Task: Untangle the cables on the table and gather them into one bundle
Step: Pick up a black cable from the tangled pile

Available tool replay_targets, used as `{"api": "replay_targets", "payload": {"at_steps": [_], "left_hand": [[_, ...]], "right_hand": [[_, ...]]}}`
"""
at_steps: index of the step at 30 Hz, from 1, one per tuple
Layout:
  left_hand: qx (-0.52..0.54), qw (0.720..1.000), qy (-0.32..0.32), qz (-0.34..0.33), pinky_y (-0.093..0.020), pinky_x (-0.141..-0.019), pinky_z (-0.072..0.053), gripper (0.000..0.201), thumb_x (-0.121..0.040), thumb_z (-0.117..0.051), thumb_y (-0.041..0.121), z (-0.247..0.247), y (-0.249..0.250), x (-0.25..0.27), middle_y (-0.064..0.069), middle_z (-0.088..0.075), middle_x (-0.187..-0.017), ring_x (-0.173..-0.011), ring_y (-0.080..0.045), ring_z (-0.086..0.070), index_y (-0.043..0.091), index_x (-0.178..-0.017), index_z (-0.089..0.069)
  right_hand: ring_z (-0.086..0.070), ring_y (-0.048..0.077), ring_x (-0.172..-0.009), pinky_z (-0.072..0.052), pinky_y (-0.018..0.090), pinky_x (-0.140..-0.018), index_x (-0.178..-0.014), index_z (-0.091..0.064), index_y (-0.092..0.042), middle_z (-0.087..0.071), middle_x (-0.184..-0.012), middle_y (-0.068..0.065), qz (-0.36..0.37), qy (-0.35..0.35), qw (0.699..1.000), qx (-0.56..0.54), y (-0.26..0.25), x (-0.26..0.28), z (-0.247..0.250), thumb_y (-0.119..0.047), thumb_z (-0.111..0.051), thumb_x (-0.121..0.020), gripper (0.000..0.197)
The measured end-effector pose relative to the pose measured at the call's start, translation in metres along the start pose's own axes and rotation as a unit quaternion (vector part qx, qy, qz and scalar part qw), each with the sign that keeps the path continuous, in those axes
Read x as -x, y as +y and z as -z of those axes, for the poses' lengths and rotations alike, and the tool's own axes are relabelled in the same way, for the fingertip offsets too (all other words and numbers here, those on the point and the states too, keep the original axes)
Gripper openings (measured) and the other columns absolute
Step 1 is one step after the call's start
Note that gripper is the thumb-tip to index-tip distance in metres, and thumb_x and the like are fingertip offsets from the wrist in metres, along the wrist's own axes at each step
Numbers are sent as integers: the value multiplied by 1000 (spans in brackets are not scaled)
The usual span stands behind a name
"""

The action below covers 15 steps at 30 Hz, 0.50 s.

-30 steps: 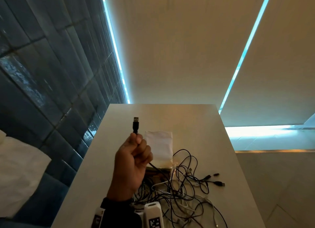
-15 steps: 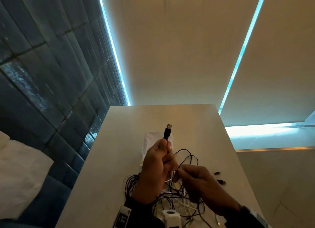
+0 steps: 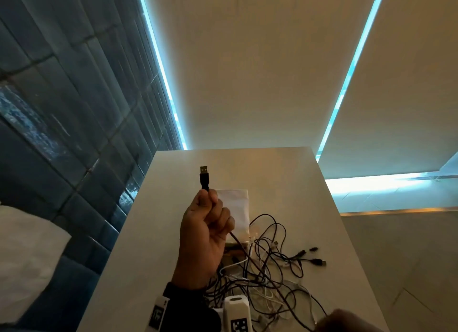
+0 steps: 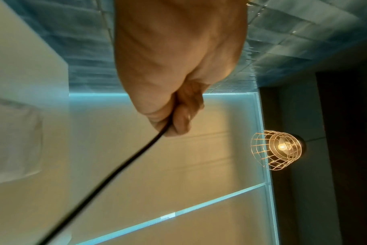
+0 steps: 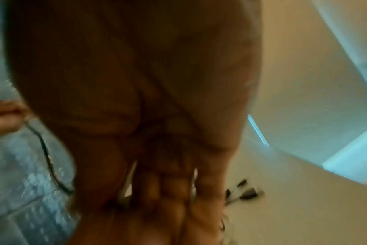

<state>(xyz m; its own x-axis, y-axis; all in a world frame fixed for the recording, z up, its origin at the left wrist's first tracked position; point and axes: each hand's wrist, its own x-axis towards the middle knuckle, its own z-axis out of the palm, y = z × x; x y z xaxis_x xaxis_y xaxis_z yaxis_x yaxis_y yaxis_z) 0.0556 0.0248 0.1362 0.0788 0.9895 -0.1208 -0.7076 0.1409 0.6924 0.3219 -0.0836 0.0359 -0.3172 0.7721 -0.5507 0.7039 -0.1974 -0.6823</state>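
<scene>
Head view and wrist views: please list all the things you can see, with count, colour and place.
USB cable: one, black, plug up, held above table.
Cable tangle: many, black and white, on table, near edge.
Loose plugs: several, black, right of tangle.
Plastic pouch: one, white, behind tangle.
Table: one, beige.
Cage lamp: one, lit, in left wrist view.
Left hand: grips USB cable.
Right hand: bottom edge, grip unclear.

The setting was a furnished room, likely a bedroom or hotel room. Indicators: a white pillow (image 3: 27,252) beside a dark blue tiled wall (image 3: 69,103), a pale desk (image 3: 148,245), cyan strip lighting (image 3: 161,68) recessed along beige panels, and a caged pendant lamp (image 4: 278,150) with a bare bulb.
</scene>
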Motion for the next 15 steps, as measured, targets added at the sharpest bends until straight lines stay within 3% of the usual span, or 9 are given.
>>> {"api": "replay_targets", "payload": {"at_steps": [1,2,4,5,7,9,11,13,15], "left_hand": [[6,1000,0,3,-23,-44,-27,24,-94,-41,26,-3,-2,1,5,-26,-49,-41,-8,-22,10,-80,-52],[12,1000,-6,11,-23,-45,-27,24,-95,-40,25,-8,-4,2,5,-26,-50,-42,-8,-23,9,-83,-53],[29,999,-30,32,-23,-48,-31,23,-95,-40,24,-15,-12,4,2,-34,-53,-46,-11,-31,8,-88,-55],[33,997,-50,39,-24,-50,-37,22,-95,-41,23,-18,-17,6,-1,-41,-56,-50,-13,-41,7,-88,-55],[3,996,-85,41,-28,-61,-48,21,-95,-42,22,-23,-25,11,-9,-58,-70,-67,-21,-59,7,-89,-55],[-45,994,-92,41,-28,-61,-49,21,-93,-42,24,-23,-24,13,-10,-63,-75,-67,-21,-62,7,-90,-54],[-47,995,-74,37,-21,-44,-35,21,-91,-42,25,-20,-17,11,-4,-52,-59,-45,-12,-46,8,-87,-52],[-11,999,-50,11,-21,-40,-18,21,-94,-40,23,-13,-8,6,3,-35,-51,-38,-6,-27,10,-82,-51],[5,999,-25,-26,-22,-40,-16,20,-93,-40,20,-5,-1,4,5,-27,-50,-39,-5,-19,12,-77,-50]], "right_hand": [[-45,-35,-83,-35,9,-97,-52,-53,-71,-59,-84,-33,-19,-19,999,29,1,-5,0,-104,-30,-12,57],[-47,-32,-86,-37,10,-99,-56,-52,-73,-58,-88,-34,-14,-23,999,38,-9,-9,3,-105,-25,-14,59],[-51,-22,-105,-42,22,-104,-90,-58,-72,-63,-106,-35,57,60,996,-22,-37,-17,13,-99,-36,-53,51],[-50,-17,-113,-43,26,-105,-107,-60,-62,-61,-116,-35,100,99,987,-82,-48,-20,12,-83,-42,-72,45],[-55,-6,-117,-44,25,-100,-124,-59,-41,-64,-122,-23,161,95,967,-174,-85,-26,14,-56,-42,-89,42],[-67,8,-94,-51,23,-83,-119,-63,-22,-72,-101,-5,208,65,952,-217,-106,-32,10,-41,-43,-97,35],[-54,12,-56,-46,24,-55,-98,-66,-7,-59,-65,-2,226,45,929,-288,-113,-34,6,-33,-48,-96,32],[-33,8,-44,-30,21,-43,-80,-65,-12,-41,-52,-6,207,64,923,-319,-106,-28,5,-39,-52,-92,32],[-33,5,-43,-29,19,-43,-69,-62,-23,-40,-50,-9,193,112,933,-281,-86,-20,5,-51,-53,-88,36]]}}
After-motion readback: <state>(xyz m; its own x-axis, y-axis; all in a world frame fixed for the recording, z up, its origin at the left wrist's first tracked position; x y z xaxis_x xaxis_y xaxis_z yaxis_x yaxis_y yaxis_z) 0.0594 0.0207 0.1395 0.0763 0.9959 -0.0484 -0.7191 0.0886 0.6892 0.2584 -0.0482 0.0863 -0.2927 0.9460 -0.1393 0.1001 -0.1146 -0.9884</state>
